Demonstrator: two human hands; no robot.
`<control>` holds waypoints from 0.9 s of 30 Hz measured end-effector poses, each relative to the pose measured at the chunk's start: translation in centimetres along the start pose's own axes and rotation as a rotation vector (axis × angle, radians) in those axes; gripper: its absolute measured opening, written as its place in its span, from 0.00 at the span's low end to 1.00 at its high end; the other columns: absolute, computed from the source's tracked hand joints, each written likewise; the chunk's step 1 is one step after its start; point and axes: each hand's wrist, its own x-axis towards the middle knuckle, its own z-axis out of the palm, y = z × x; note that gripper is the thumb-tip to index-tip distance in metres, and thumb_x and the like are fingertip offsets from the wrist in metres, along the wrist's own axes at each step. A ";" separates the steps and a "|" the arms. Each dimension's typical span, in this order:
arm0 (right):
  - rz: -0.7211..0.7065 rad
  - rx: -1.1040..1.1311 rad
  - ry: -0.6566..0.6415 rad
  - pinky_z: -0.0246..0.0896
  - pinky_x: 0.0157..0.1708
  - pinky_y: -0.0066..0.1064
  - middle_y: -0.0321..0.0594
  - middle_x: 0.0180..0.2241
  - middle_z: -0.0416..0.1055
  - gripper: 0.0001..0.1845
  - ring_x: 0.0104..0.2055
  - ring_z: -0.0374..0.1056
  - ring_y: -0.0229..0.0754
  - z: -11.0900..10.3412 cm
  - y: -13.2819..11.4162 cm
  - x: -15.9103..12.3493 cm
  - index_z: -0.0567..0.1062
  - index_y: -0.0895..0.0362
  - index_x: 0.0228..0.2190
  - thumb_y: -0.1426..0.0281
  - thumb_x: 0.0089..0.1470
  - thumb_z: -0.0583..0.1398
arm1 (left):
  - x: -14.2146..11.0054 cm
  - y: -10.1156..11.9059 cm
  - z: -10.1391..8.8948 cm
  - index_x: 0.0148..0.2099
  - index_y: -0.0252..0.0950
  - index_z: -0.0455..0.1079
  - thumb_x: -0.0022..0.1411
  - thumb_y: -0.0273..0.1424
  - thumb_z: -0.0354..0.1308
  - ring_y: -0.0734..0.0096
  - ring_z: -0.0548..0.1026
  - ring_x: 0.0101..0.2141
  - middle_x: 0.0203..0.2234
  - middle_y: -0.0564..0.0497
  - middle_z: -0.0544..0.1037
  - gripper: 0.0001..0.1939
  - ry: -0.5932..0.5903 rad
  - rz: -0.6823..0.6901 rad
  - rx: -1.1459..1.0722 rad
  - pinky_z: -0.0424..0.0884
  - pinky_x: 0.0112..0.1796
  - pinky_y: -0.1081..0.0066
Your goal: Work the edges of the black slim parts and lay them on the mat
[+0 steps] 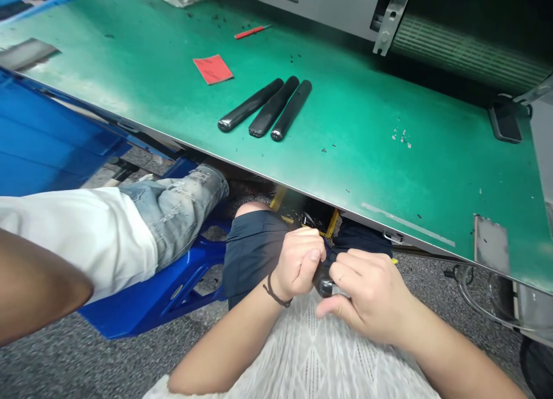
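Observation:
In my lap, over the white knit top, my left hand (300, 262) is closed around a black, glossy plastic handle (323, 282), its rounded end pointing toward me. My right hand (367, 292) is beside it with curled fingers, and the thumb reaches out below the handle's end. What those curled fingers hold, if anything, is hidden. On the green table in front lie three similar long pieces side by side: a left black handle (248, 107), a flatter middle one (273, 108) and a right one (291, 111).
A red square sheet (213, 69) and a slim red tool (252, 31) lie on the green table (354, 134). A conveyor belt (462, 48) runs behind, with a phone (505, 120) at far right. Another person's leg (181, 209) is close on my left.

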 end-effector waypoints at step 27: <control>0.058 0.076 0.163 0.59 0.32 0.34 0.38 0.31 0.71 0.21 0.32 0.64 0.41 -2.8 2.8 1.2 0.72 0.57 0.38 0.52 0.71 0.56 | -0.5 3.3 -0.6 0.37 0.37 0.68 0.76 0.52 0.48 0.70 0.64 0.22 0.23 0.52 0.69 0.25 -0.248 -0.301 -0.206 0.60 0.26 0.69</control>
